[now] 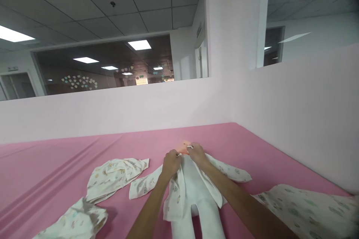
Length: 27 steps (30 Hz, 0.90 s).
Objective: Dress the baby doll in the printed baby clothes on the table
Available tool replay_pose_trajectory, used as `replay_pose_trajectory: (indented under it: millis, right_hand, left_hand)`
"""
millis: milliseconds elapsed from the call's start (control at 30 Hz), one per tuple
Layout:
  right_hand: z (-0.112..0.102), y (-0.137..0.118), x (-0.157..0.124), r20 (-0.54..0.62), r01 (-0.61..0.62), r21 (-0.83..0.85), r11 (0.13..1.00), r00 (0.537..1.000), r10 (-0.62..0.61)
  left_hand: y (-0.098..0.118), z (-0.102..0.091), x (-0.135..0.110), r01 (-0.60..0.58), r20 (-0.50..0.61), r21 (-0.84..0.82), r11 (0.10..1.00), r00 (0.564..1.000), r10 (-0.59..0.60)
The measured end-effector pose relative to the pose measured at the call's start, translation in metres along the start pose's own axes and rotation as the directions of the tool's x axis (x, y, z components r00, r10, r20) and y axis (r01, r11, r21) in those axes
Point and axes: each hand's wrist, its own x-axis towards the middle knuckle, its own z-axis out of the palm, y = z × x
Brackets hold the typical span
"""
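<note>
A doll (183,148) lies on its back on the pink cover (134,143), its head mostly hidden behind my hands. White clothing (193,185) covers its body and legs. Around it, a white printed baby jacket (174,198) hangs open at the front, sleeves spread to both sides. At the neck, my left hand (171,162) pinches the left edge of the jacket's collar. My right hand (197,154) is closed on the collar's other edge, close to the doll's head.
Left of the doll lies a crumpled printed garment (113,177), with another printed cloth (77,220) nearer to me. A patterned cloth (305,209) is spread at the right. White walls (126,110) with windows border the pink surface at the back and right.
</note>
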Motion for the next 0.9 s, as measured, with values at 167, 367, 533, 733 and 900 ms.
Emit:
replay_pose_trajectory:
  millis: [167,367,533,733,900]
  right_hand:
    - [0.0,0.0,-0.017,0.065,0.039,0.011,0.999,0.997,-0.04]
    - [-0.009,0.002,-0.032,0.047,0.055,-0.006,0.998,0.997,-0.054]
    - [-0.009,-0.005,-0.036,0.047,0.09,0.049,0.995,0.995,-0.093]
    - [-0.012,-0.008,-0.044,0.054,0.092,0.126,0.988,0.994,-0.099]
    - [-0.012,-0.006,-0.045,0.064,0.08,0.172,0.982,0.994,-0.092]
  left_hand:
    - [-0.003,0.01,0.0,-0.022,-0.063,0.019,1.0,0.998,0.024]
    - [-0.001,0.013,0.0,-0.094,-0.067,0.066,0.993,0.993,0.098]
    - [0.0,0.019,-0.006,-0.111,-0.103,0.104,0.988,0.987,0.122]
    - [0.0,0.022,-0.011,-0.127,-0.118,0.117,0.985,0.983,0.141]
    - [0.002,0.023,-0.014,-0.124,-0.111,0.121,0.985,0.984,0.138]
